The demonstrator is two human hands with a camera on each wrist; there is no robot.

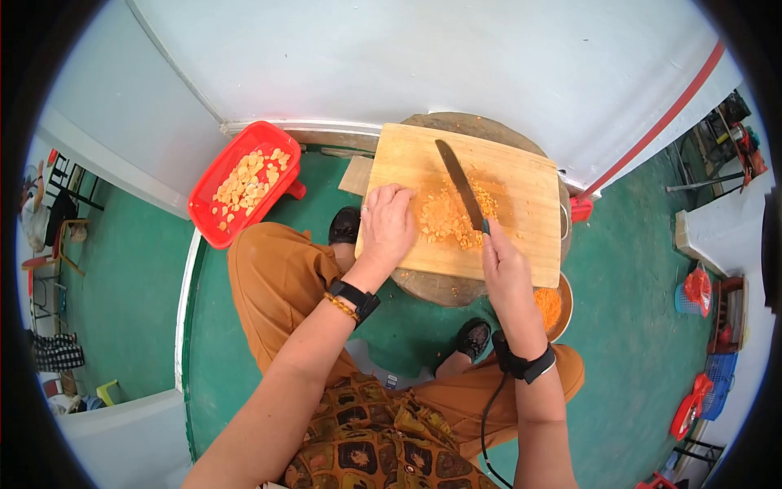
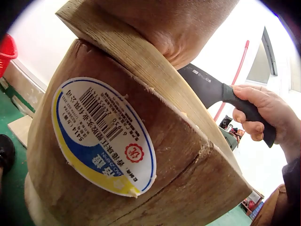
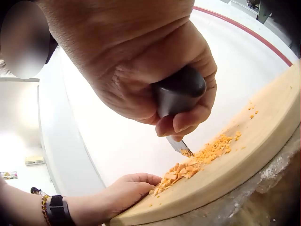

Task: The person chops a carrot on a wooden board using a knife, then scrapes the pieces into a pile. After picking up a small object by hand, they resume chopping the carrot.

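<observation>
The right hand [image 1: 507, 273] grips the black handle [image 3: 181, 92] of a dark-bladed knife [image 1: 460, 183], its fingers curled round it. In the head view the blade lies across a pile of chopped orange pieces [image 1: 441, 216] on a wooden cutting board [image 1: 521, 175]. The left hand [image 1: 388, 222] rests on the board's left part, beside the pile, fingers extended and holding nothing. From the right wrist view, the blade's lower end [image 3: 180, 147] is at the pieces, and the left hand [image 3: 127, 190] lies at the board's edge. The left wrist view hides the left fingers.
The board sits on a round wooden block [image 2: 89, 61] with a label. A red basket [image 1: 213, 175] of orange slices stands on the floor to the left. A bowl [image 1: 563, 314] of fine orange bits is below the board's right corner. A wall [image 1: 456, 57] rises behind.
</observation>
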